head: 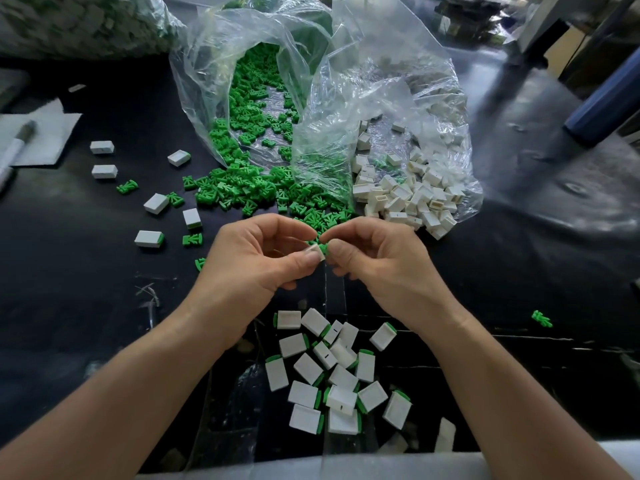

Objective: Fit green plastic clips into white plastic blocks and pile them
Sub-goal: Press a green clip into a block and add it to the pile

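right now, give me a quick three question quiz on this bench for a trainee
1. True or false: the left hand pinches a white block.
2. Which bag lies further to the person's right? A) bag of green clips B) bag of white blocks
3. Fill in: the right hand pinches a ___ clip.
Key: 1 true; 2 B; 3 green

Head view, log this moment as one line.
left hand pinches white block | right hand pinches green clip against block | fitted blocks heaped below hands
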`<state>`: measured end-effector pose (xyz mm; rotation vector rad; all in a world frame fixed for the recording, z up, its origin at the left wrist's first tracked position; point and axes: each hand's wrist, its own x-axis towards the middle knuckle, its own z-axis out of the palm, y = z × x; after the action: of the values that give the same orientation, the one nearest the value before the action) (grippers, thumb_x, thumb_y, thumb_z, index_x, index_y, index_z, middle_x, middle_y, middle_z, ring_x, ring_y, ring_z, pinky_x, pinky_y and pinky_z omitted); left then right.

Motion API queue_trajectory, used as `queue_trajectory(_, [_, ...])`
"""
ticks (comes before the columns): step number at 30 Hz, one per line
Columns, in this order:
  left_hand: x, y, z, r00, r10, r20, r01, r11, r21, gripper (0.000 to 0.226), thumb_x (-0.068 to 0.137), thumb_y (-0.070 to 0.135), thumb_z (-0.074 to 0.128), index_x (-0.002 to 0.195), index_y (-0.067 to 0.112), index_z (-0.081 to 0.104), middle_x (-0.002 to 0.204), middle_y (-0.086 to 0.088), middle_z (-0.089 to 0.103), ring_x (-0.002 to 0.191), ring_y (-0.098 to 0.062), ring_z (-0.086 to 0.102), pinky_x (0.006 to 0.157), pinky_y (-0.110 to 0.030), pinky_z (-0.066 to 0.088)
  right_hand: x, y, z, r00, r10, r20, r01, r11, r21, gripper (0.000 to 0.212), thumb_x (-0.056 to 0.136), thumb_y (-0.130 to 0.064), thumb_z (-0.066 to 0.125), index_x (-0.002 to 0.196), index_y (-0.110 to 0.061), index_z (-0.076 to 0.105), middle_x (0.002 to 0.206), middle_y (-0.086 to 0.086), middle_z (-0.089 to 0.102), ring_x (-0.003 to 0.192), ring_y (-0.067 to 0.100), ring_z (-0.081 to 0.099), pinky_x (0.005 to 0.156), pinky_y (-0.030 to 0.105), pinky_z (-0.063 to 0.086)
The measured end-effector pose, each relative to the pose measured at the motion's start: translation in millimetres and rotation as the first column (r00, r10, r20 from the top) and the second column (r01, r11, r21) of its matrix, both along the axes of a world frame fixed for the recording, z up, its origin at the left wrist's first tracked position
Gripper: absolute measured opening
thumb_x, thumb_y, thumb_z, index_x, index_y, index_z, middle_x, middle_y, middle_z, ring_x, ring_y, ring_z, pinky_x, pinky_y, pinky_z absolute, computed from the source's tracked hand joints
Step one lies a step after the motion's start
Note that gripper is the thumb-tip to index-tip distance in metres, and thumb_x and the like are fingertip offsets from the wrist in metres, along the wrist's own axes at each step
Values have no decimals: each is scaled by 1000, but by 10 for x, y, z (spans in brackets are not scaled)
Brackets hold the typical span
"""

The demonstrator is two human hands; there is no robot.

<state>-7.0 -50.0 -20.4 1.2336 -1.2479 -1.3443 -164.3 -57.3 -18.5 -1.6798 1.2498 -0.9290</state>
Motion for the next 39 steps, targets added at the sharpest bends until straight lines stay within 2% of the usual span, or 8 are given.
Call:
queue_trajectory(3, [-1,-2,-3,1000,7,8,-7,1000,-13,18,68,5,74,75,20,68,66,3,70,60,-6,63,50,-16,50,-1,-1,-10,999,17,-49,-15,999,43,19,90,-15,58,75,-26,62,65,-6,63,60,3,59,61,19,49])
queue_trajectory(10, [7,17,1,1000,0,30,1,999,-40,25,69,2,75,80,23,68,64,0,69,57,-10,61,51,-17,49,-7,19,-1,974,76,-214,-65,996,54,29,93,-19,51,65,-27,53,62,-8,58,65,13,58,70,41,52])
queue_trajectory(14, [23,23,7,999,-13,45,16,998,-58,30,69,1,74,85,25,67,63,2,68,57,-11,61,52,-17,50,9,47,23,963,81,-257,-91,995,-28,32,92,-14,51,64,-28,47,62,-5,55,64,18,54,65,40,48])
queue_trajectory(18, [33,34,30,990,-39,133,54,992,-112,36,68,1,75,89,29,65,61,4,67,56,-6,61,57,-20,52,-1,62,45,936,125,-329,-160,984,-81,23,91,-10,51,69,-15,50,66,8,55,65,24,51,64,43,43])
queue_trajectory(24, [36,52,60,962,-61,267,108,980,-165,47,69,1,77,94,38,61,69,2,69,65,-21,65,67,-33,55,-5,72,79,861,165,-482,-245,963,-109,19,91,-9,50,73,-15,49,66,-6,47,68,18,47,65,36,39])
queue_trajectory(32, [61,41,52,941,-109,321,164,975,-149,53,69,1,77,97,43,58,68,4,70,66,-18,67,72,-39,58,11,89,134,783,211,-585,-318,944,-86,19,92,-11,48,74,-14,44,68,-5,42,69,20,42,65,36,35])
queue_trajectory(37, [63,39,44,929,-156,334,215,966,-146,58,68,1,77,103,42,56,67,5,70,63,-12,67,66,-27,56,39,93,113,722,238,-650,-368,927,-69,20,91,-6,47,74,-16,40,64,-12,34,69,17,37,64,34,32])
queue_trajectory(39, [67,33,60,957,-152,245,189,973,-134,56,65,1,78,102,38,59,67,2,70,61,-12,66,64,-24,55,23,93,102,788,218,-576,-347,930,-123,18,91,-9,47,74,-13,45,66,-8,41,67,20,41,63,37,35])
